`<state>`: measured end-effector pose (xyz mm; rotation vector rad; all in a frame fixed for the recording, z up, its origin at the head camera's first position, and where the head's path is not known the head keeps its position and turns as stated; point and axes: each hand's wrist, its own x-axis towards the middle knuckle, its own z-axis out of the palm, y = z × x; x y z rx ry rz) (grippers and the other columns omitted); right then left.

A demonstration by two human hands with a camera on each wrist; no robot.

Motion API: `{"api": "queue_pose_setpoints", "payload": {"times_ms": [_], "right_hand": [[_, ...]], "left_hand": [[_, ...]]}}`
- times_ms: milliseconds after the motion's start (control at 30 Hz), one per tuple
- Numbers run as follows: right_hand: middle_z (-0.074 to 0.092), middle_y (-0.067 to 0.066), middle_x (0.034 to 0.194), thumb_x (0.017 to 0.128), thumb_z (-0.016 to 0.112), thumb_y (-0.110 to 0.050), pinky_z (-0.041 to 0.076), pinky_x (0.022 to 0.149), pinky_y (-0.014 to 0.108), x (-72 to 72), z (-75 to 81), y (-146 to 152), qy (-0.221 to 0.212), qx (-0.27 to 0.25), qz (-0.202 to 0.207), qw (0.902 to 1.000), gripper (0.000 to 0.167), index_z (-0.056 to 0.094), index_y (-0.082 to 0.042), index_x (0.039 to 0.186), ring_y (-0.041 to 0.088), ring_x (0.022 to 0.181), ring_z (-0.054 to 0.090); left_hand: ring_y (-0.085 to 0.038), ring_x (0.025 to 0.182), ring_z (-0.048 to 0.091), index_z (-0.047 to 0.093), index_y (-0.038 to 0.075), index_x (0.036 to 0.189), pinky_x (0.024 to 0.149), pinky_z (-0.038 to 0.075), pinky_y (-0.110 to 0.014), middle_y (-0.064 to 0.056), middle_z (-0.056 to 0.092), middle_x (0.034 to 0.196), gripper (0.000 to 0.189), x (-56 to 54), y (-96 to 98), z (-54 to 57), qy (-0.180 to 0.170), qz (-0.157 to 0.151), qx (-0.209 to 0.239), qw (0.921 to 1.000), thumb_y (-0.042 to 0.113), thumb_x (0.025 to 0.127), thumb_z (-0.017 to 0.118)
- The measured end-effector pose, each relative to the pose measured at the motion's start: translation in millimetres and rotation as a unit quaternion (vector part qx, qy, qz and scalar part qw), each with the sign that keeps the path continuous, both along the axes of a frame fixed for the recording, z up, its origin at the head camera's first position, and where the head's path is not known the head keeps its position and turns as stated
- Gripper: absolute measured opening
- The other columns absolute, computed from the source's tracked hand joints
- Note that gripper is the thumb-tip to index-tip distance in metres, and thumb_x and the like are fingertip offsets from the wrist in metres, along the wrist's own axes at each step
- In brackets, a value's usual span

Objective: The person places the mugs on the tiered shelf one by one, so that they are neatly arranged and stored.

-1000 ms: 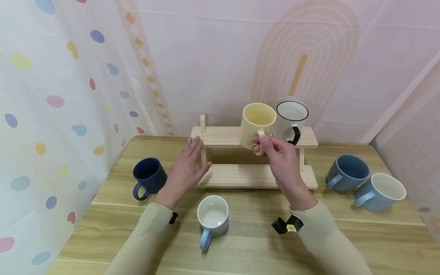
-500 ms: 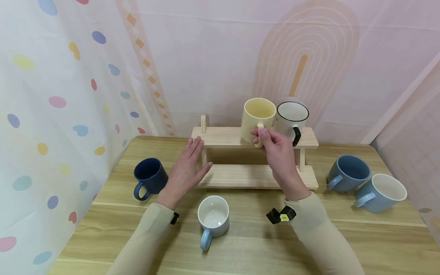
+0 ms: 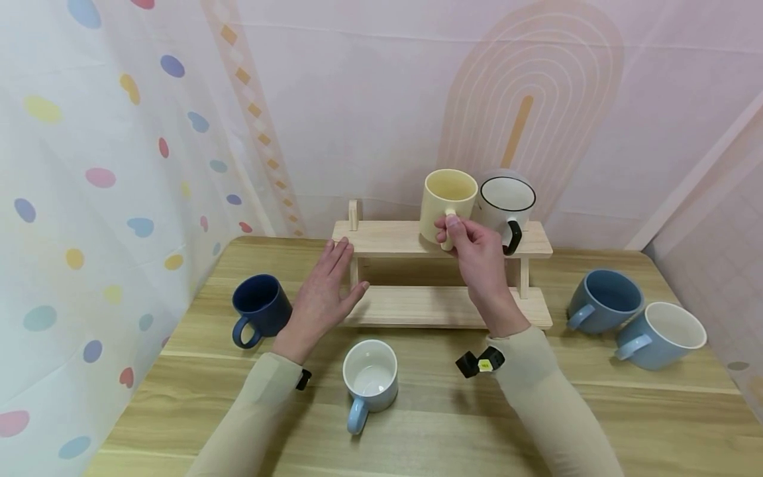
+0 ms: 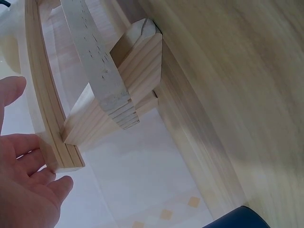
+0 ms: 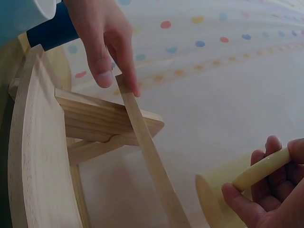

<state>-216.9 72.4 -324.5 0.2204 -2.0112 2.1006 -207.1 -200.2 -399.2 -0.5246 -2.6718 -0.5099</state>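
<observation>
Your right hand [image 3: 479, 258] pinches the yellow mug [image 3: 436, 207] by its handle [image 5: 263, 169], upper middle of the head view; a sideways swing could knock the white mug [image 3: 503, 215]. Your left hand [image 3: 318, 295], straight-fingered, touches the wooden rack [image 3: 384, 234]; pressing may shift it.

Left arm [image 3: 250, 414]: sleeved, extended from the near left toward the far right
Left hand [image 3: 318, 298]: back facing up, roughly in line with the forearm; fingers [image 3: 331, 260] straight and close together, directed far; thumb [image 3: 354, 296] spread to the right
Right arm [image 3: 554, 407]: sleeved, extended from the near right toward the far left
Right hand [image 3: 479, 258]: slightly farther than the left; fingers curled in a pinch, right thumb [image 3: 457, 232] uppermost, opposing them
Hand spacing: well apart
</observation>
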Motion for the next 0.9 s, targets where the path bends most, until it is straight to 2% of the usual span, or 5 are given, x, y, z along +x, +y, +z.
{"api": "queue_pose_setpoints", "payload": {"times_ms": [300,900], "right_hand": [[0.068,-0.001,0.083,0.108,0.058,-0.033,0.055,0.080,0.025,-7.4,-5.9,-1.1,-0.010,0.003,0.000,0.9999,0.041,0.074,0.005,0.113,0.015,0.093,0.061],[0.065,0.003,0.090,0.108,0.058,-0.028,0.054,0.079,0.024,-15.4,-14.7,-6.2,-0.009,-0.001,-0.004,1.0000,0.040,0.073,0.009,0.112,0.014,0.097,0.056]], "left_hand": [[-0.037,0.156,0.021,0.038,-0.004,0.157,0.124,0.026,-0.051,-0.018,0.033,0.166,0.077,0.4,0.3,-0.1,-0.007,0.004,-0.002,1.0000,0.037,0.100,0.069],[-0.037,0.156,0.022,0.038,-0.004,0.157,0.124,0.027,-0.051,-0.019,0.033,0.165,0.078,0.5,0.8,-0.9,0.009,0.001,0.000,1.0000,0.036,0.099,0.071]]}}
